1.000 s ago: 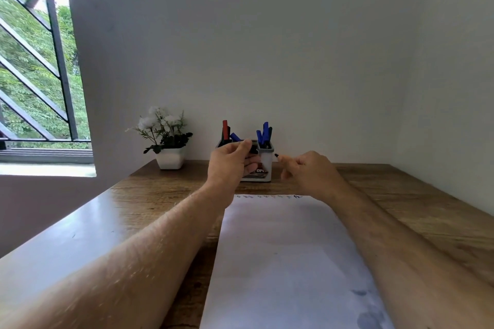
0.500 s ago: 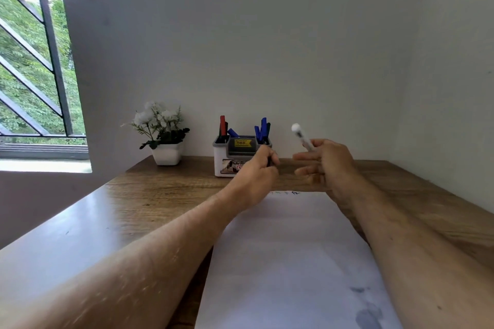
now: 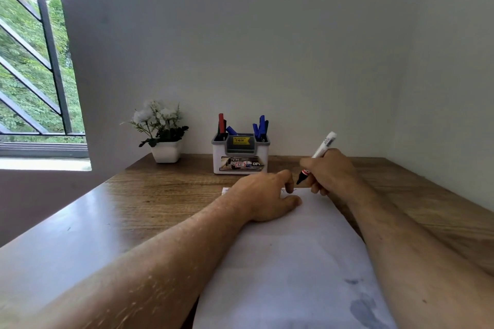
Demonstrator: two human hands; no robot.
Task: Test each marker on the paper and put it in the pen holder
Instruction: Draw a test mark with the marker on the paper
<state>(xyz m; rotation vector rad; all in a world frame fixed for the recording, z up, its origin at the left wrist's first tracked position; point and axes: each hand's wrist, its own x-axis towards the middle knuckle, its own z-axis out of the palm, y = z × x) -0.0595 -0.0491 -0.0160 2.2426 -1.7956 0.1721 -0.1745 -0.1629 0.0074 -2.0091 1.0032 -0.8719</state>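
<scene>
The fingers (image 3: 316, 181) of the right hand (image 3: 330, 172) are curled round a white marker (image 3: 319, 155) in a writing grip, its uncapped black tip angled down and hovering just above the far edge of the paper (image 3: 288, 262). The fingers of the left hand (image 3: 263, 196) are curled with knuckles resting on the paper just left of that tip; whether they hold the cap cannot be told.

Under both hands lies one wooden desk (image 3: 160, 195). On it is one large white sheet of paper, running from beneath the fingers back toward the person, with faint scribbles near its far edge and a grey smudge near the close corner. Beyond the fingers, against the wall, stands one white and grey pen holder (image 3: 240, 155). To its left sits one small potted plant (image 3: 163, 139) with white flowers. The holder seems to contain about six markers: one red, one dark, and roughly four blue.

To test well, the left hand should pin the sheet while the tip draws a short, light stroke on bare paper beside the existing marks, then recap before dropping the marker into the holder.
</scene>
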